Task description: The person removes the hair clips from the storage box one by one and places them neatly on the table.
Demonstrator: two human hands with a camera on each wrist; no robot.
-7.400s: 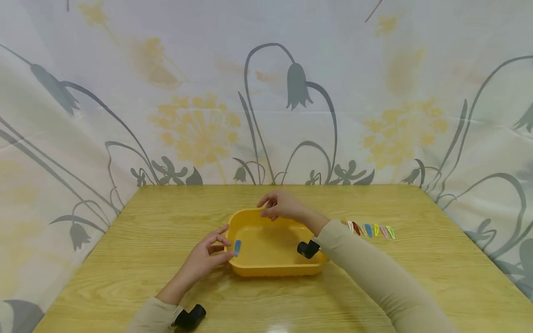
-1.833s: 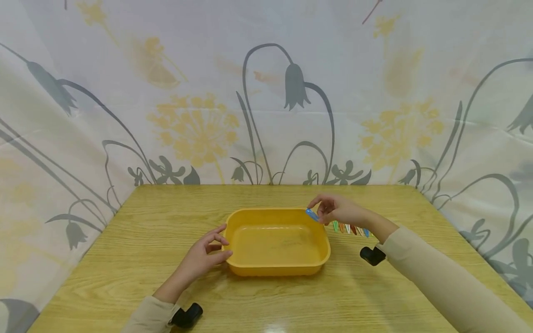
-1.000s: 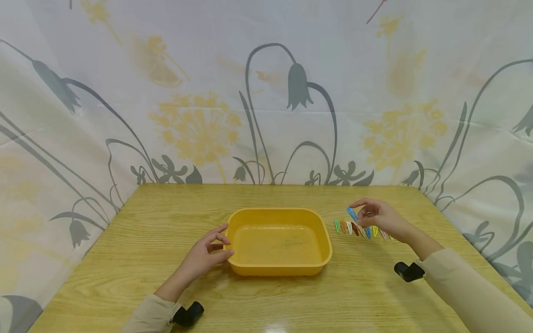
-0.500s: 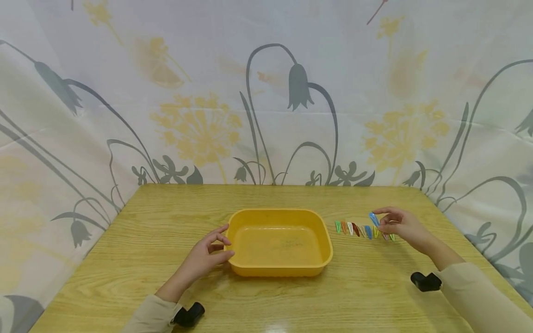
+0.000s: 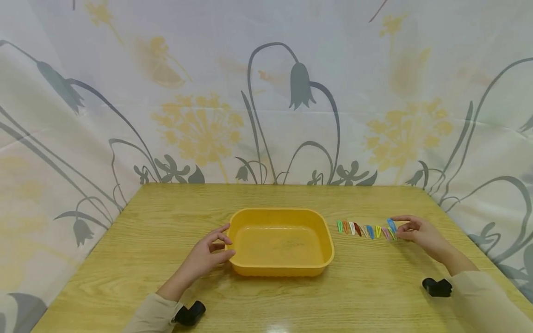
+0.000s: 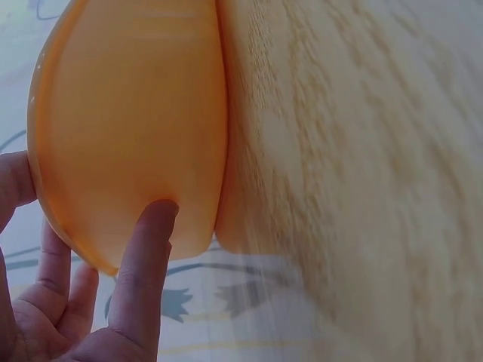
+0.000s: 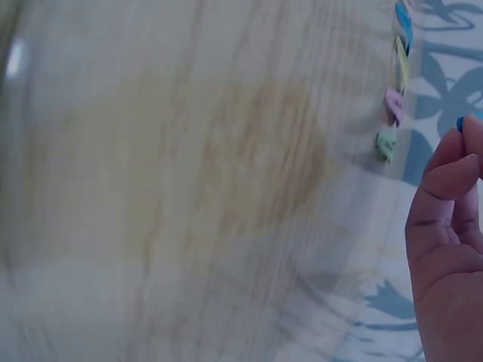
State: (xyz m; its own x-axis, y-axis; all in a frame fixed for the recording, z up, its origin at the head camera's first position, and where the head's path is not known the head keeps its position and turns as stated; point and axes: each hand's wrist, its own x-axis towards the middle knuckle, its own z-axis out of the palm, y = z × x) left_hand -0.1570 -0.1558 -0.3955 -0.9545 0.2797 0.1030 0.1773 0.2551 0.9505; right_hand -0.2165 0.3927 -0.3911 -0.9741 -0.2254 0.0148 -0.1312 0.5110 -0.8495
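Right hand pinching a blue hair clip between thumb and fingertips, remaining fingers loosely curled; hovering at the 3 o'clock end of the clip row. Clip pointing down toward the wooden table, just above the pink and green clips closing the row. Right wrist view showing only a sliver of blue at the fingertips, with pink and green clips lying just beside; view blurred.

Left hand touching the 9 o'clock wall of the yellow tray, thumb resting against the outside, fingers relaxed over the rim, gripping nothing. Left wrist view confirming thumb pressing on the tray wall.

Tray sitting at table centre, clip row at its 3 o'clock, near but apart. Floral curtain hanging at 12 o'clock behind the table.
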